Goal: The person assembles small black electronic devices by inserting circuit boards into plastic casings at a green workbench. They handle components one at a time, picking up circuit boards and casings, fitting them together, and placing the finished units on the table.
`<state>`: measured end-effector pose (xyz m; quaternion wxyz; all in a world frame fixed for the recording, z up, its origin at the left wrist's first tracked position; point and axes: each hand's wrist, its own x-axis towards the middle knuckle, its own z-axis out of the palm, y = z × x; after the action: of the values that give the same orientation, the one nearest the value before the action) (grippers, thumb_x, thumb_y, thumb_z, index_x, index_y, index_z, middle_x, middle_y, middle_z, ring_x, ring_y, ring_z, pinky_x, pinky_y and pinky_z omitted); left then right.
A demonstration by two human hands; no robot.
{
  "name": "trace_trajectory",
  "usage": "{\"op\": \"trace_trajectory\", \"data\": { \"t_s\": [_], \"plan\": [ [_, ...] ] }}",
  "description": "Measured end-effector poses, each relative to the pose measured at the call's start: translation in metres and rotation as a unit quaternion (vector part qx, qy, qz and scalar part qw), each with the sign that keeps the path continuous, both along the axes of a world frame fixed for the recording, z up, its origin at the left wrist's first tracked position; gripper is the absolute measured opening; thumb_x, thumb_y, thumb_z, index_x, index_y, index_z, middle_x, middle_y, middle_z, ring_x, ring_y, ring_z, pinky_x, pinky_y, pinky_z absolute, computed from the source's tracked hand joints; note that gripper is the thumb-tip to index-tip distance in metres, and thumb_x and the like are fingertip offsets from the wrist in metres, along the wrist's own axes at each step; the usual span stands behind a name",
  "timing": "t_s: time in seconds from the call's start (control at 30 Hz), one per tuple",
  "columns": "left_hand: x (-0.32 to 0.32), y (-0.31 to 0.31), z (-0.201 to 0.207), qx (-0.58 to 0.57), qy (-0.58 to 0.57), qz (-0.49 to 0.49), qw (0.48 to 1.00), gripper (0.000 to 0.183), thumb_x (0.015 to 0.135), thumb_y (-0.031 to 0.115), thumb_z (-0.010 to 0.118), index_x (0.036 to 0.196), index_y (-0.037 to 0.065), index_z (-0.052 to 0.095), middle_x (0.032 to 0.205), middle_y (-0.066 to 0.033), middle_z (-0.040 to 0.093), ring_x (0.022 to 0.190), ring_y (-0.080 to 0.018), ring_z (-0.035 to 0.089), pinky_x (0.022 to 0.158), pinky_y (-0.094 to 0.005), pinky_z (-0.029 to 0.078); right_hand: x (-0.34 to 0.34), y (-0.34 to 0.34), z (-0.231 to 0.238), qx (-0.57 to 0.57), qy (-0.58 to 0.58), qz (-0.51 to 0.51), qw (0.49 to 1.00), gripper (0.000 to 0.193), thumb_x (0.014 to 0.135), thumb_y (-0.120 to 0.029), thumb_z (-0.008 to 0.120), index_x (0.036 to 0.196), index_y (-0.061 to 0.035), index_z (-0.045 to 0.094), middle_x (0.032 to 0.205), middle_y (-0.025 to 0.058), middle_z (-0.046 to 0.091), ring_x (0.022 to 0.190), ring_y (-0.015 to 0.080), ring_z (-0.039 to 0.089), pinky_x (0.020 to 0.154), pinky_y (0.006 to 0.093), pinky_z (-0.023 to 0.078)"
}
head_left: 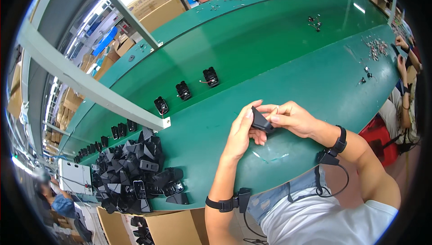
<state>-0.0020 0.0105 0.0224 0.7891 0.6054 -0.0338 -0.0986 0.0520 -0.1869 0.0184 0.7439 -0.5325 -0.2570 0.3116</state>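
Note:
My left hand (243,130) is closed around a small black plastic housing (261,121) with angled sides, held tilted above the green tabletop (211,132). Thumb and fingers of my right hand (292,119) come together in a pinch at the housing's right edge. Whatever sits between those right fingertips is hidden or too small to name. Below my hands, thin pale-green strips (270,158) lie on the tabletop near its front edge.
A heap of black housings (130,168) covers the table's left end. Black units with wires (210,77) stand in a row along the green conveyor belt (252,42). A grey metal post (90,83) crosses the left. Small metal parts (375,49) lie right, near a co-worker's hands (402,44).

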Motion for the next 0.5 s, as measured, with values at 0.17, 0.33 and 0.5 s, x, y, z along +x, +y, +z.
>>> {"op": "trace_trajectory", "data": {
  "t_s": [0.17, 0.33, 0.5],
  "plan": [
    [0.001, -0.001, 0.0, 0.019, -0.014, -0.003, 1.0, 0.053, 0.104, 0.043, 0.04, 0.135, 0.0, 0.046, 0.078, -0.0101, 0.064, 0.056, -0.017, 0.063, 0.049, -0.0265, 0.051, 0.007, -0.001, 0.001, -0.034, -0.084, -0.053, 0.994, 0.02, 0.096, -0.015, 0.064, 0.103, 0.0019, 0.072, 0.132, 0.0165, 0.057, 0.118, 0.0219, 0.056, 0.101, 0.037, 0.045],
    [0.002, 0.008, -0.003, -0.037, -0.049, 0.039, 0.997, 0.04, 0.101, 0.037, 0.04, 0.11, 0.001, 0.056, 0.084, -0.0114, 0.065, 0.071, -0.0168, 0.066, 0.053, -0.0254, 0.049, 0.018, -0.012, 0.008, 0.021, 0.106, -0.122, 0.987, 0.023, 0.1, -0.021, 0.058, 0.1, 0.0001, 0.069, 0.118, 0.0098, 0.066, 0.098, 0.0111, 0.062, 0.082, 0.0273, 0.051],
    [-0.001, -0.01, 0.002, -0.098, 0.003, -0.027, 0.995, 0.033, 0.098, 0.03, 0.043, 0.089, 0.001, 0.054, 0.096, -0.0178, 0.064, 0.078, -0.0212, 0.064, 0.059, -0.0282, 0.052, 0.014, -0.012, 0.01, 0.012, 0.008, -0.127, 0.992, 0.019, 0.1, -0.018, 0.058, 0.097, -0.002, 0.067, 0.104, 0.0086, 0.068, 0.085, 0.0098, 0.062, 0.074, 0.0251, 0.052]
  ]
}}
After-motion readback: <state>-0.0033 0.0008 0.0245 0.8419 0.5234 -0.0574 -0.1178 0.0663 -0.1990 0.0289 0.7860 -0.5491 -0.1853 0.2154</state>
